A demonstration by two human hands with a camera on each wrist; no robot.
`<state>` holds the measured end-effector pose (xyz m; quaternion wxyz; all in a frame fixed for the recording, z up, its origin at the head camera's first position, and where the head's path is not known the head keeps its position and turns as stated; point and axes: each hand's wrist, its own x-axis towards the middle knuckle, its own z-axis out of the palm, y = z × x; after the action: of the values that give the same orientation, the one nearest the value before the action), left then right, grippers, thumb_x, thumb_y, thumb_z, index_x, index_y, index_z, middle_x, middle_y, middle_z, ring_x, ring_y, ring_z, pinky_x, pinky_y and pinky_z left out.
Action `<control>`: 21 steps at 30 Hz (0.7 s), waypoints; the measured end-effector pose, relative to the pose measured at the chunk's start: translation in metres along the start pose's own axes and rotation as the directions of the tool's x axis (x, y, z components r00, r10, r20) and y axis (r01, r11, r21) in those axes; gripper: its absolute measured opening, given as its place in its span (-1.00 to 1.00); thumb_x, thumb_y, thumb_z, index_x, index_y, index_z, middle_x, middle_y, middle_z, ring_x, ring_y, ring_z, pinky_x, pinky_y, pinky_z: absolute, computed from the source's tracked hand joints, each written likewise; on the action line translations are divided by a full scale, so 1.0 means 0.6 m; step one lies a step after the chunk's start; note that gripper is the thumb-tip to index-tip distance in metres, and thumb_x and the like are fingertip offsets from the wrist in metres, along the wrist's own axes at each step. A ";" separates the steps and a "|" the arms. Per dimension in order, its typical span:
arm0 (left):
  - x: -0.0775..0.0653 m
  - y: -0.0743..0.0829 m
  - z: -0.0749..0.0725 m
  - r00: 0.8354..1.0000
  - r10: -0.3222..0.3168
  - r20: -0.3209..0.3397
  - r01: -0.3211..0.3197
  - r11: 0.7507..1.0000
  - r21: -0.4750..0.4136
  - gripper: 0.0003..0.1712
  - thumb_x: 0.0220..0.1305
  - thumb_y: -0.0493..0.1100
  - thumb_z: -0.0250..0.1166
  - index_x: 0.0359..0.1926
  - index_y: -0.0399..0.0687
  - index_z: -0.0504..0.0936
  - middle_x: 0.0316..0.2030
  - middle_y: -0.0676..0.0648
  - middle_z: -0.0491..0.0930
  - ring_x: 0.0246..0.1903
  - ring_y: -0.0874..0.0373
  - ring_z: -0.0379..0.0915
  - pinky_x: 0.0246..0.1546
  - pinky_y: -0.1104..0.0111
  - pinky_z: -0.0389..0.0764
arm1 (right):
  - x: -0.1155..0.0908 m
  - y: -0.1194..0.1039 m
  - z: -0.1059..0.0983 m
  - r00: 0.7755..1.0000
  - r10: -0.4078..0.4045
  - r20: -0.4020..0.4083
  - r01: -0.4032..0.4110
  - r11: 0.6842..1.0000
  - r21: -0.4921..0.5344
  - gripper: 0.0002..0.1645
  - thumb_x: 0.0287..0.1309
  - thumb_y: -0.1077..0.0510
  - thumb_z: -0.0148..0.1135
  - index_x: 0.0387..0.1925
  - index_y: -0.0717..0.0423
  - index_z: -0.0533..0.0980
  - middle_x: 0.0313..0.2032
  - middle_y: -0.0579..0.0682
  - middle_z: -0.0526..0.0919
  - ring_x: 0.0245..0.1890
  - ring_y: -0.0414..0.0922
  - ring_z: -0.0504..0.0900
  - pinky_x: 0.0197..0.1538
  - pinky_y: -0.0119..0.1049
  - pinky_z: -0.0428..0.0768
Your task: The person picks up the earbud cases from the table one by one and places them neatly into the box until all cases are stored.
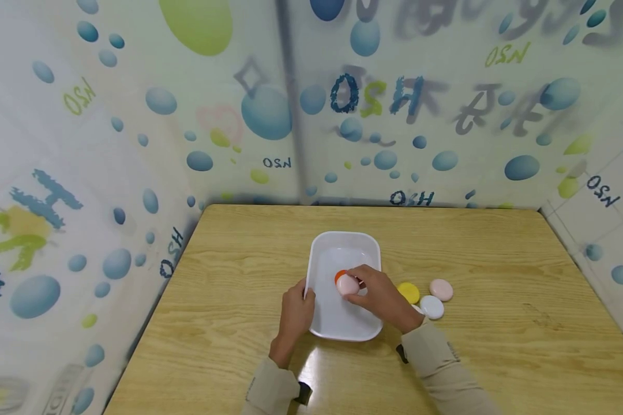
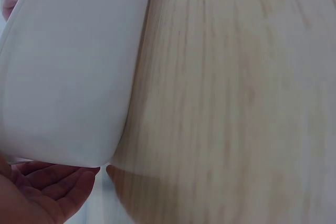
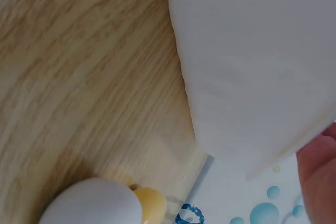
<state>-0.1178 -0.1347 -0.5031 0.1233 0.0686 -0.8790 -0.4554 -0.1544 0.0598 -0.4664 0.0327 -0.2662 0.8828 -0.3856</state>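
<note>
My left hand (image 1: 297,308) grips the left side of a white plastic tray (image 1: 326,242), its thumb at the rim; in the left wrist view its curled fingers (image 2: 58,187) lie below the tray's edge. Over the inside of the tray, my right hand (image 1: 381,294) pinches a smooth, pale pink round disc (image 1: 348,285). Just behind that disc shows part of an orange-red round piece (image 1: 339,275); whether it lies in the tray or is held too, I cannot tell. The right wrist view shows mostly the tray's outer wall (image 3: 257,66).
Right of the tray lie a yellow disc (image 1: 408,293), a pale pink disc (image 1: 441,290) and a white disc (image 1: 432,307), with another pale one partly behind the right wrist. The wooden table (image 1: 239,248) meets a patterned wall covering (image 1: 322,173) at the back.
</note>
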 end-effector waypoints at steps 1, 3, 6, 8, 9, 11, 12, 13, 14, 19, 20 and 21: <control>0.000 0.000 0.000 1.000 0.001 -0.001 -0.001 1.000 -0.001 -0.65 0.09 -0.29 0.07 -0.08 -0.18 0.60 -0.34 -0.19 0.63 -0.38 0.07 0.53 -0.44 0.28 0.52 | -0.001 0.000 0.002 1.000 -0.004 0.011 0.004 1.000 0.006 -0.46 -0.18 0.12 0.40 -0.06 0.09 0.49 -0.21 -0.13 0.51 -0.29 -0.26 0.48 -0.20 -0.31 0.53; 0.000 0.000 0.000 1.000 0.003 -0.003 -0.003 1.000 -0.002 -0.65 0.09 -0.30 0.07 -0.08 -0.18 0.60 -0.34 -0.19 0.63 -0.38 0.07 0.52 -0.44 0.27 0.51 | -0.002 0.000 0.006 1.000 -0.015 0.027 0.015 1.000 0.012 -0.47 -0.18 0.12 0.40 -0.07 0.08 0.49 -0.22 -0.13 0.51 -0.29 -0.26 0.48 -0.19 -0.30 0.53; 0.000 -0.001 0.001 1.000 0.006 -0.007 -0.006 1.000 -0.002 -0.64 0.08 -0.30 0.08 -0.08 -0.18 0.60 -0.35 -0.20 0.63 -0.40 0.07 0.52 -0.45 0.27 0.51 | -0.003 0.000 0.010 0.999 -0.025 0.049 0.024 1.000 0.011 -0.49 -0.18 0.10 0.40 -0.09 0.07 0.49 -0.24 -0.14 0.50 -0.29 -0.26 0.46 -0.18 -0.29 0.53; 0.000 -0.001 0.001 1.000 0.005 -0.008 -0.005 1.000 0.000 -0.65 0.08 -0.31 0.08 -0.09 -0.19 0.60 -0.36 -0.20 0.63 -0.41 0.07 0.51 -0.46 0.27 0.50 | -0.002 -0.001 0.013 0.998 -0.028 0.056 0.028 1.000 0.007 -0.50 -0.18 0.10 0.40 -0.11 0.06 0.49 -0.27 -0.14 0.49 -0.30 -0.26 0.46 -0.18 -0.30 0.53; 0.000 -0.002 0.001 1.000 0.004 -0.009 -0.004 1.000 0.000 -0.65 0.07 -0.31 0.07 -0.09 -0.19 0.60 -0.35 -0.20 0.63 -0.41 0.07 0.51 -0.46 0.28 0.50 | -0.002 -0.002 0.014 0.998 -0.030 0.059 0.030 1.000 0.006 -0.51 -0.18 0.09 0.40 -0.12 0.07 0.50 -0.28 -0.14 0.49 -0.30 -0.26 0.46 -0.18 -0.30 0.53; 0.000 -0.002 0.001 1.000 0.000 -0.011 0.000 1.000 -0.002 -0.65 0.07 -0.31 0.07 -0.09 -0.20 0.60 -0.34 -0.21 0.63 -0.40 0.07 0.51 -0.46 0.27 0.51 | -0.001 -0.002 0.015 0.997 -0.035 0.065 0.035 0.999 0.001 -0.53 -0.19 0.10 0.41 -0.14 0.07 0.50 -0.31 -0.15 0.49 -0.31 -0.26 0.46 -0.19 -0.32 0.52; 0.000 -0.003 0.001 1.000 -0.001 -0.010 0.001 1.000 -0.004 -0.64 0.07 -0.31 0.07 -0.09 -0.20 0.60 -0.33 -0.21 0.63 -0.40 0.07 0.52 -0.46 0.27 0.51 | 0.000 -0.003 0.016 0.997 -0.047 0.066 0.048 0.999 -0.005 -0.54 -0.19 0.11 0.41 -0.15 0.08 0.50 -0.31 -0.14 0.49 -0.32 -0.25 0.46 -0.20 -0.33 0.52; 0.000 -0.003 0.001 1.000 -0.001 -0.010 0.001 1.000 -0.004 -0.64 0.07 -0.31 0.07 -0.09 -0.20 0.60 -0.33 -0.21 0.63 -0.39 0.07 0.52 -0.45 0.27 0.51 | 0.000 -0.003 0.016 0.996 -0.051 0.067 0.051 0.999 -0.005 -0.54 -0.19 0.12 0.41 -0.16 0.09 0.50 -0.32 -0.14 0.49 -0.33 -0.24 0.46 -0.21 -0.33 0.51; 0.000 -0.003 0.001 1.000 -0.002 -0.011 0.002 1.000 -0.002 -0.64 0.07 -0.31 0.07 -0.09 -0.20 0.60 -0.33 -0.21 0.63 -0.39 0.07 0.52 -0.46 0.27 0.51 | 0.000 -0.004 0.017 0.996 -0.054 0.070 0.054 0.999 -0.003 -0.55 -0.19 0.12 0.41 -0.17 0.09 0.51 -0.32 -0.14 0.49 -0.33 -0.24 0.46 -0.22 -0.34 0.51; -0.001 -0.002 0.001 1.000 0.009 -0.016 -0.009 1.000 0.006 -0.66 0.06 -0.32 0.07 -0.12 -0.19 0.62 -0.36 -0.20 0.63 -0.43 0.07 0.50 -0.47 0.27 0.50 | 0.001 -0.007 0.020 0.994 -0.070 0.089 0.069 0.998 0.012 -0.58 -0.18 0.12 0.40 -0.19 0.07 0.51 -0.30 -0.17 0.51 -0.33 -0.24 0.45 -0.23 -0.38 0.49; -0.001 -0.001 0.001 1.000 0.009 -0.017 -0.008 1.000 0.004 -0.66 0.06 -0.32 0.07 -0.12 -0.18 0.62 -0.36 -0.20 0.63 -0.43 0.08 0.49 -0.46 0.27 0.50 | 0.001 -0.007 0.021 0.993 -0.077 0.091 0.077 0.997 0.009 -0.58 -0.18 0.12 0.40 -0.19 0.07 0.50 -0.30 -0.17 0.51 -0.33 -0.24 0.45 -0.24 -0.39 0.48; -0.001 -0.001 0.001 1.000 0.008 -0.017 -0.008 1.000 0.001 -0.65 0.06 -0.32 0.07 -0.12 -0.18 0.62 -0.35 -0.20 0.63 -0.42 0.08 0.49 -0.46 0.27 0.50 | 0.002 -0.007 0.023 0.992 -0.082 0.094 0.082 0.997 0.002 -0.58 -0.18 0.11 0.40 -0.19 0.08 0.50 -0.30 -0.17 0.51 -0.33 -0.25 0.45 -0.24 -0.40 0.48</control>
<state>-0.1176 -0.1343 -0.5042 0.1325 0.0691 -0.8784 -0.4539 -0.1498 0.0479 -0.4728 0.0579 -0.3201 0.8690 -0.3728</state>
